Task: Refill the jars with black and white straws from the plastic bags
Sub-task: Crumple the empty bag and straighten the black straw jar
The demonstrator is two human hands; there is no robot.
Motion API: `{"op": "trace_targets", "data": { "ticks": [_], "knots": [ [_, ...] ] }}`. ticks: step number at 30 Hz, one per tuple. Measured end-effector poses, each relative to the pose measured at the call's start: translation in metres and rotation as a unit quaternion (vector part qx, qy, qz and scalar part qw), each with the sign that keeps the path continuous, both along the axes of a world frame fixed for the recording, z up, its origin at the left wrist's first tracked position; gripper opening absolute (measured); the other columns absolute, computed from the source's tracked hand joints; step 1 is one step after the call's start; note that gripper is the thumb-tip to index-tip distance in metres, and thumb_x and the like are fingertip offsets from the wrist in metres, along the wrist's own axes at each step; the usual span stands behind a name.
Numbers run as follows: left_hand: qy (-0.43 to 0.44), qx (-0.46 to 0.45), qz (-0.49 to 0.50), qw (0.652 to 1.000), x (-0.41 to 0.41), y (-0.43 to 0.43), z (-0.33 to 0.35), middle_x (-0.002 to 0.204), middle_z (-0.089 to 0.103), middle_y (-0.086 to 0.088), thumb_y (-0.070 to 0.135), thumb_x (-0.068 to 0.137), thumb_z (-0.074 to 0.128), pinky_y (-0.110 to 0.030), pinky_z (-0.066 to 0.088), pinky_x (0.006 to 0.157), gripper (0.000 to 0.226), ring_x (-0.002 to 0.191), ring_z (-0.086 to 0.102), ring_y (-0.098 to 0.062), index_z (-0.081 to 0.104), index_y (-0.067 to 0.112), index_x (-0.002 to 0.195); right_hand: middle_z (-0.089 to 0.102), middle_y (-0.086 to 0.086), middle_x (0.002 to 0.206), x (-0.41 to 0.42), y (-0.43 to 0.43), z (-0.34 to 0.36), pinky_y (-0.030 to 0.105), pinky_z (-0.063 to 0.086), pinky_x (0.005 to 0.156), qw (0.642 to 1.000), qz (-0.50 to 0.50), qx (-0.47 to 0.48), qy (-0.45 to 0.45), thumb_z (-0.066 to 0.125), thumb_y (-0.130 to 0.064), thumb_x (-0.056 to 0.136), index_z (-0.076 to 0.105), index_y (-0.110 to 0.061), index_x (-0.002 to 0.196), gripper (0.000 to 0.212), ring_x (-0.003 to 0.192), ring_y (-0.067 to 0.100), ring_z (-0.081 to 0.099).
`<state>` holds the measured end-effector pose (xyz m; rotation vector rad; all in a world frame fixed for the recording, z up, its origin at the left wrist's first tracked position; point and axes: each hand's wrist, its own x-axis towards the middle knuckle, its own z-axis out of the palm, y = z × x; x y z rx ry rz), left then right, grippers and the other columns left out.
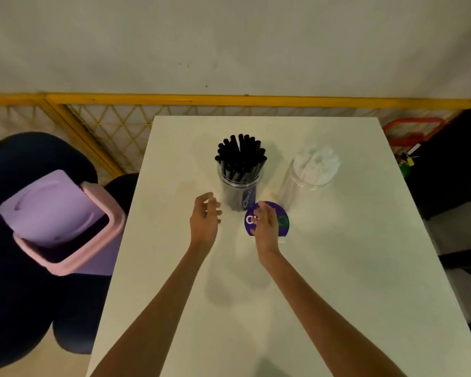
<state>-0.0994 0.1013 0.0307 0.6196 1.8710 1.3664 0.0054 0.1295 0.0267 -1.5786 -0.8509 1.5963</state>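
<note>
Background: plain off-white wall (pixel 229 36) with a yellow lattice fence (pixel 114 123) along its foot.
Surface: white rectangular surface (pixel 337 268), its far edge just short of the fence.
Landmark: clear round jar (pixel 238 191) standing upright near the middle of the surface, its printed label facing the camera.
Black straws: bundle of black straws (pixel 241 156) standing in the landmark jar, fanned out well above its rim.
White straws: bundle of white straws (pixel 317 164) inside a second clear jar (pixel 291 186), which stands to the right of the landmark jar and apart from it.
Disc: purple round disc with white and green ring marks (pixel 283 210), lying flat at the near right foot of the landmark jar; whether it is a lid cannot be told.
Left hand: left hand (pixel 204 221) sits near and to the left of the landmark jar, apart from it; grip slack, fingers loosely curled, nothing seen in it.
Right hand: right hand (pixel 265 227) is over the disc, just in front of the landmark jar; grip open, fingers extended and relaxed. Contact with the disc cannot be told.
Bin: pink and lilac plastic swing-lid bin (pixel 55 210), off the surface, well to the left of the landmark jar, lid tilted.
</note>
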Motion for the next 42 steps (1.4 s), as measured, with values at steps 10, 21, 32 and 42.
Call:
{"op": "trace_targets", "data": {
  "ticks": [10, 21, 32, 42],
  "knots": [
    [-0.054, -0.033, 0.068, 0.996, 0.016, 0.041, 0.01, 0.143, 0.036, -0.01, 0.034, 0.102, 0.024, -0.041, 0.042, 0.099, 0.044, 0.124, 0.044, -0.027, 0.031, 0.018, 0.142, 0.025, 0.0, 0.154, 0.031, 0.048, 0.014, 0.048, 0.033, 0.111, 0.979, 0.199, 0.031, -0.014, 0.021, -0.037, 0.103, 0.014, -0.029, 0.149, 0.048, 0.138, 0.026, 0.033],
    [-0.121, 0.004, 0.071, 0.99, 0.021, 0.062, -0.002, 0.136, 0.044, 0.005, 0.044, 0.1, 0.017, -0.038, 0.034, 0.1, 0.043, 0.128, 0.037, -0.014, 0.043, 0.029, 0.13, 0.017, -0.002, 0.157, 0.002, 0.056, -0.002, 0.034, 0.021, 0.115, 0.973, 0.209, 0.057, 0.077, 0.018, -0.054, 0.096, 0.009, -0.028, 0.151, 0.061, 0.144, 0.017, 0.019],
    [-0.112, 0.045, 0.019, 0.992, -0.01, 0.131, -0.002, 0.14, 0.044, -0.002, 0.04, 0.101, 0.019, -0.031, 0.04, 0.096, 0.047, 0.127, 0.041, -0.016, 0.039, 0.019, 0.138, 0.027, -0.032, 0.13, -0.033, 0.115, -0.003, -0.01, 0.027, 0.084, 0.974, 0.135, 0.169, 0.063, 0.02, -0.026, 0.103, 0.016, -0.021, 0.148, 0.046, 0.117, -0.016, 0.031],
    [-0.128, 0.047, 0.009, 0.991, -0.033, 0.201, -0.004, 0.121, 0.047, 0.007, 0.038, 0.101, 0.02, -0.029, 0.041, 0.089, 0.042, 0.111, 0.045, -0.009, 0.041, 0.023, 0.135, 0.049, 0.005, 0.137, -0.076, 0.178, -0.028, 0.034, 0.037, 0.109, 0.979, 0.028, 0.198, 0.043, 0.029, -0.039, 0.097, 0.034, -0.011, 0.14, 0.051, 0.126, 0.017, 0.046]
  ]
}}
